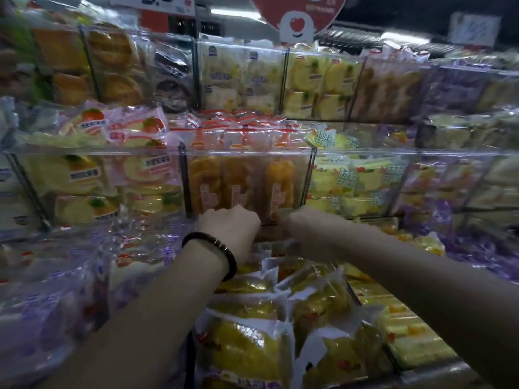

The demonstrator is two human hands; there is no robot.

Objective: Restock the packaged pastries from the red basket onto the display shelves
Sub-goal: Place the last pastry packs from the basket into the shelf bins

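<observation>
1. At the far left, roll cakes [84,175] fill a clear shelf compartment. Nothing is being handled here.
2. The left hand [230,223], with a dark bracelet [222,248] on its wrist, reaches to the foot of the middle bin [247,151]. Only its back shows and the fingers bend away from the camera. I cannot tell if they hold a pack or only press on something.
3. The bin is a clear box on the middle shelf. Orange pastries [280,178] stand upright in it, close together.
4. Between the two hands, just under the bin, there is a brownish shape. It may be a pack, but blur hides it.
5. The right hand [292,220] is just beside the left one, at the same height, at the bin's lower front. It is blurred and its fingers are hidden, so I cannot tell its grip either.
6. Yellow packs [247,341], which I judge to be the goods to restock, lie in a heap under both forearms, low in the centre. The red basket does not show, so I cannot say whether they lie in it.
7. At the right, purple packs [471,248] lie on the lower shelf.
8. I judge the step to be placing or straightening stock at the bin's base. The next move calls for freeing the hands, taking one yellow pack and finding the compartment of the same kind, without pushing out its neighbours.
</observation>
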